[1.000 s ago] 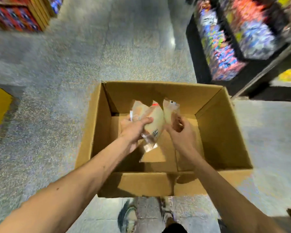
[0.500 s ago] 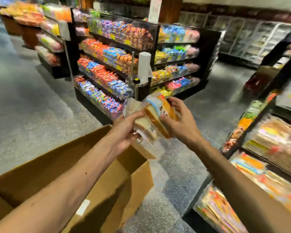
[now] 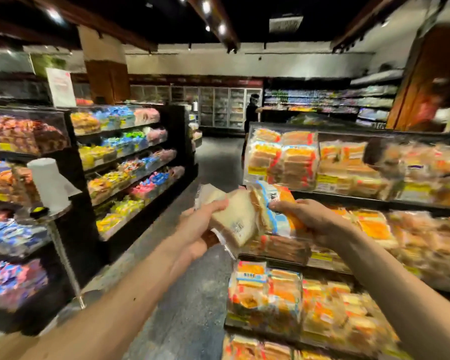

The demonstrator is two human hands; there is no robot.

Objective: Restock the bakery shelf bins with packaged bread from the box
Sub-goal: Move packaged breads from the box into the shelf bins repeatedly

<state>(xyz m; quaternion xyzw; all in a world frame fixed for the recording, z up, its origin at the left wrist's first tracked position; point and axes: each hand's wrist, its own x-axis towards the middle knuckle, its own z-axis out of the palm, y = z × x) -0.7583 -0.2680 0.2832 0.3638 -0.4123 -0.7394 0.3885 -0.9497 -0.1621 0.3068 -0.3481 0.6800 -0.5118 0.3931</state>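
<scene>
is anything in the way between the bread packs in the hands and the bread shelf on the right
Nothing visible. The left hand holds the white bread pack and the right hand the orange and blue pack, in open air just before the bread shelf. Its bins look well filled; blur hides any free gaps.

One white loaf (image 3: 234, 219), sliced, clear-wrapped and tilted, is held aloft just left of the shelf (image 3: 348, 199) front. An orange loaf (image 3: 281, 194), blue-banded, touches its right side. Shelf tiers hold blurred orange-labelled packs (image 3: 283, 162).
</scene>
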